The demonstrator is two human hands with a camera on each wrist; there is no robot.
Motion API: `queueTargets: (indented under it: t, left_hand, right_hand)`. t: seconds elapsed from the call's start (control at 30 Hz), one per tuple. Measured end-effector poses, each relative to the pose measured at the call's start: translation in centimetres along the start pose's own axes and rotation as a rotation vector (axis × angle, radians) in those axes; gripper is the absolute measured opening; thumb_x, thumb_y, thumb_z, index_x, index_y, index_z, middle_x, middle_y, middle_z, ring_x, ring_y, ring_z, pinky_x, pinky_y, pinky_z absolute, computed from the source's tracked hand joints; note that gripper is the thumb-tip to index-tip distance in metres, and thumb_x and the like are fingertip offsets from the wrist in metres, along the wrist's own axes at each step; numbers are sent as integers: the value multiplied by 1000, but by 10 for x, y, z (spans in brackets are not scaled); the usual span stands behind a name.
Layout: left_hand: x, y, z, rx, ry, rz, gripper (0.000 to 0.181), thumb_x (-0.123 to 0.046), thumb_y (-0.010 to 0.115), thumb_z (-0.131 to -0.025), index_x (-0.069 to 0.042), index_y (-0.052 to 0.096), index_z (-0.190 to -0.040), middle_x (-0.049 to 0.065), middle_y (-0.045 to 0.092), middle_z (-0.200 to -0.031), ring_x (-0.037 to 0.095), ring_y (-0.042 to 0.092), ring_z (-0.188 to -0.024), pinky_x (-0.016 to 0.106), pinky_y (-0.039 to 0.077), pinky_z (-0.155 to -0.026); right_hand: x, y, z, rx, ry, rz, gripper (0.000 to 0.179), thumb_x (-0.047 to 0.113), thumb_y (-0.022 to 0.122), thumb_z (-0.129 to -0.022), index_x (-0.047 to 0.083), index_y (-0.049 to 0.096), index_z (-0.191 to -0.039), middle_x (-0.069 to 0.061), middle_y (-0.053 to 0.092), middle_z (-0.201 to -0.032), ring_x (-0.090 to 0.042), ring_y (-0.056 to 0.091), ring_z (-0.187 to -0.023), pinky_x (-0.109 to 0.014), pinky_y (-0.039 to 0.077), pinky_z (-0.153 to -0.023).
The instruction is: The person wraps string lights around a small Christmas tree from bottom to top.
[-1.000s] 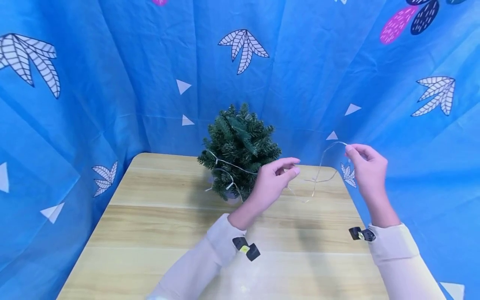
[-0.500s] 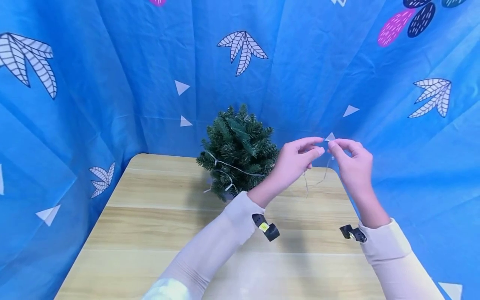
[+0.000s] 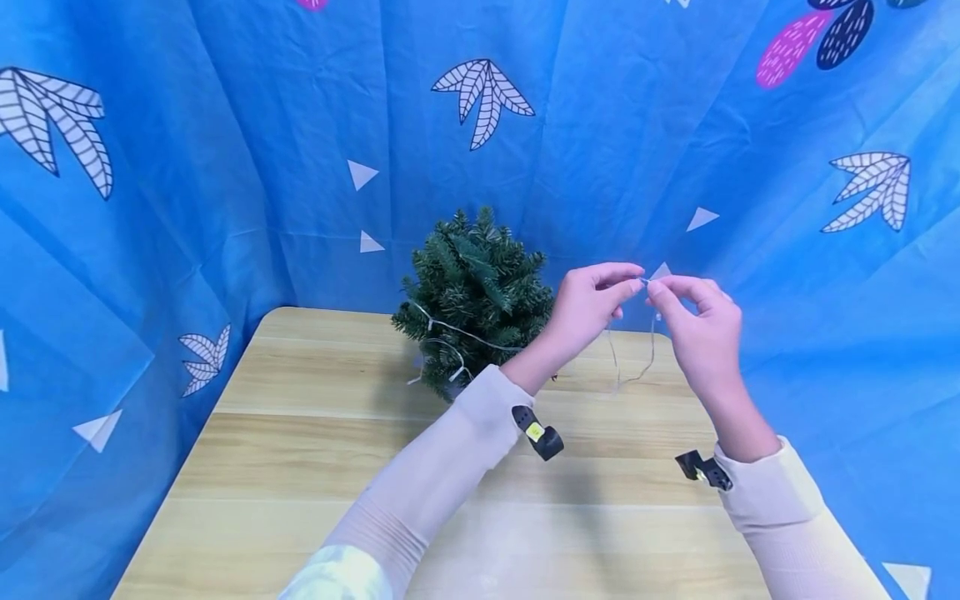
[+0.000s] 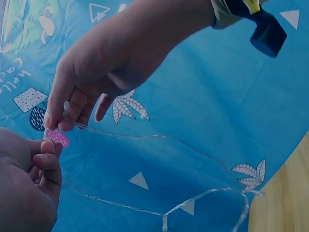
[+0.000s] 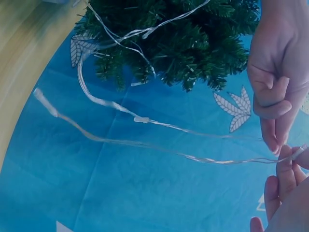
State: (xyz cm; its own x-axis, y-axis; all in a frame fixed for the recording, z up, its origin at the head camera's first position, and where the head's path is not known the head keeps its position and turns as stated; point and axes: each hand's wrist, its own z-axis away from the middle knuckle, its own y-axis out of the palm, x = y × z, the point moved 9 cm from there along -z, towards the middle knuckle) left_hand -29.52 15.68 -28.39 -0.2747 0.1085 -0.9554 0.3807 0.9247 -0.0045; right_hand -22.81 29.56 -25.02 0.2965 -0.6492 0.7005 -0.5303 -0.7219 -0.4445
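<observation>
Thumb and fingers of my left hand [image 3: 588, 308] pinch a thin clear string of fairy lights [image 5: 193, 157] right of the tree. My right hand [image 3: 707, 329] pinches the same string, its fingertips almost meeting the left ones. Beside the right fingertips sits a small bulb [image 4: 66, 108], seen in the left wrist view. Below both hands the wire [image 3: 651, 358] hangs in a loose loop. The light string also runs across the front of a small green artificial Christmas tree [image 3: 480, 292], whose right side is partly behind my left hand.
The tree stands at the back of a wooden table [image 3: 300, 467]. A blue patterned cloth [image 3: 300, 125] hangs close behind it and along both sides. Several bulbs, such as a white light [image 3: 459, 373], rest on the lower branches.
My left hand has moved right and up from the tree to meet my right hand, which has come a little left. Both now pinch the string, and the hanging loop has narrowed.
</observation>
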Motion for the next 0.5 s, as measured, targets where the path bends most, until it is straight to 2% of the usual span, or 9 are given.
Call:
queueTargets:
  t: [0.27,0.5]
  left_hand:
    - [-15,-4,-4,-30,6,-92,18,-24,69,-97,-17,77,-112,-7,73,-90,16,62,-67,22,44,-49]
    - [-54,-12,-17,-23,52,-208,17,-24,69,-97,-17,77,-111,-6,74,-94,14,62,-67,21,43,-51]
  right_hand:
    - [-10,2,8,72,113,-27,34,42,66,-97,12,75,-110,13,68,-97,-3,54,-115,-27,40,-91]
    - [-12,5,18,93,108,-19,34,39,61,-101,13,73,-120,14,66,-93,-3,53,-110,-24,42,-84]
